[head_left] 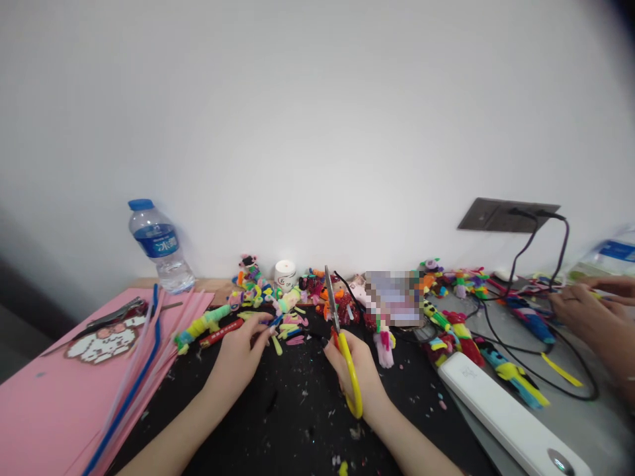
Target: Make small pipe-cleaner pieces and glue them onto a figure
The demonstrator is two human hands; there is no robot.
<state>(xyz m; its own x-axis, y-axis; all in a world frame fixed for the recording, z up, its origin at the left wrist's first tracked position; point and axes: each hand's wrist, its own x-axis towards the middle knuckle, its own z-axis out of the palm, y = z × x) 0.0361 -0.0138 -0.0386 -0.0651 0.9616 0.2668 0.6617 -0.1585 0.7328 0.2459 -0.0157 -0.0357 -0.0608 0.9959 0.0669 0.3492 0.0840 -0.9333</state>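
Here, right hand (358, 373): wrapped around the scissors (354, 390), fingers curled in at the handles; it sits over the black mat (292, 416).
Scissors: in the right hand, yellow handle loop toward the wrist, metal blades pointing up and away from the fingers; the blades look close together.
Left hand (248, 342): fingertips narrowed to a pinch on a small blue piece (276, 322), well apart from the blades.
Blue piece: at the left fingertips, partly covered by them, so its full shape cannot be told.
Fuzzy clippings (294, 325): just beyond the left fingertips, between the two hands, in yellow, green and pink.
Red lettered strip (218, 333): just left of the left hand, near a yellow-green fuzzy stick (204, 324).
Pink sheet (37, 416): farther left of the left hand, bearing long strips, one of them blue (122, 410).
Water bottle (156, 241): beyond the left hand and to its left, standing tilted in view near the wall.
White tub (285, 275): ahead of both hands, among colourful fuzzy figures.
Pink fuzzy piece (384, 349): just right of the right hand.
White device (506, 411): right of the right forearm, long and slim.
Co-worker's hands (585, 316): far right of the right hand, near black cables (496, 336).
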